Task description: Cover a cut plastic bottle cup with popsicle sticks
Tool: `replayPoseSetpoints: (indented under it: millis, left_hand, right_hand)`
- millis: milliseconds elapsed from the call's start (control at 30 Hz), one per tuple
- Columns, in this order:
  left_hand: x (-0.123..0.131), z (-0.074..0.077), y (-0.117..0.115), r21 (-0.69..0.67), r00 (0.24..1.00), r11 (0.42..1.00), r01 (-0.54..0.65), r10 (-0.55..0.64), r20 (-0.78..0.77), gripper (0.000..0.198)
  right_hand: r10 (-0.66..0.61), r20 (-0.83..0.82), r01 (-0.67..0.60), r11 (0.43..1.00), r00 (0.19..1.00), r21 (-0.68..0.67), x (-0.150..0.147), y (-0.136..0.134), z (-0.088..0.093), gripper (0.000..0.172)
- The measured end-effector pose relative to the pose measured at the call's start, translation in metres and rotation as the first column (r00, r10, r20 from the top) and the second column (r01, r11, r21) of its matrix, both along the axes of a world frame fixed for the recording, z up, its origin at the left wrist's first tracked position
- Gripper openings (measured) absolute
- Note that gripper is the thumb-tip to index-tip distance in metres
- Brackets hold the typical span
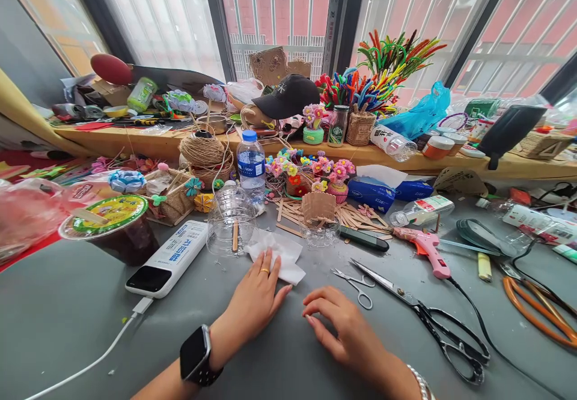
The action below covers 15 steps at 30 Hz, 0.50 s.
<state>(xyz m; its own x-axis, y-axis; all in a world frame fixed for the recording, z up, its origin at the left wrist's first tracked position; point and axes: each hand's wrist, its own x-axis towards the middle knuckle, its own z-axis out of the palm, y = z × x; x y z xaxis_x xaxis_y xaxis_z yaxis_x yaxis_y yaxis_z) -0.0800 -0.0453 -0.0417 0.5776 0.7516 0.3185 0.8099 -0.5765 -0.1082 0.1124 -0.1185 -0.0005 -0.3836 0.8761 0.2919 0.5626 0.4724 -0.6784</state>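
My left hand [256,298], with a gold ring and a black smartwatch on the wrist, lies flat on the grey table, its fingertips resting on a crumpled white tissue [278,256]. My right hand [342,322] rests beside it on the table, fingers bent loosely and pointing left, holding nothing. Just beyond the tissue stand a cut clear bottle half [231,223] with a wooden stick in it and a small popsicle-stick basket [318,208]. Small silver scissors [358,284] and large black-handled scissors [433,322] lie to the right.
A white power bank [166,260] with its cable lies left. A pink glue gun [424,247], a water bottle [251,166], a twine spool [202,151], loose sticks, paper flowers, tissue packs and orange-handled scissors [541,310] crowd the table. The wooden sill holds pipe cleaners and a black cap.
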Motion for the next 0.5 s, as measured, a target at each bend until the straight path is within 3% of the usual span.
replayPoseSetpoints:
  millis: [100, 200, 267, 367, 500]
  left_hand:
    - [0.011, 0.004, 0.017, -0.065, 0.996, 0.994, -0.082, 0.081, -0.022, 0.062]
    - [0.024, 0.014, 0.03, -0.128, 0.985, 0.978, -0.168, 0.159, -0.073, 0.066]
    - [0.031, 0.02, 0.037, -0.162, 0.974, 0.962, -0.22, 0.208, -0.087, 0.065]
    - [0.038, 0.024, 0.042, -0.184, 0.961, 0.944, -0.275, 0.261, -0.094, 0.066]
    - [0.042, 0.023, 0.041, -0.155, 0.952, 0.94, -0.305, 0.298, -0.071, 0.067]
  right_hand:
    - [-0.102, 0.088, 0.098, 0.994, 0.991, 0.047, 0.012, -0.008, 0.0, 0.013]
    - [-0.293, 0.177, 0.272, 0.953, 0.94, 0.135, 0.038, -0.017, -0.005, 0.013]
    - [-0.464, 0.234, 0.411, 0.879, 0.854, 0.241, 0.061, -0.022, -0.011, 0.016]
    - [-0.644, 0.315, 0.522, 0.758, 0.697, 0.392, 0.096, -0.025, -0.02, 0.034]
    - [-0.704, 0.421, 0.579, 0.71, 0.572, 0.401, 0.125, -0.026, -0.03, 0.054]
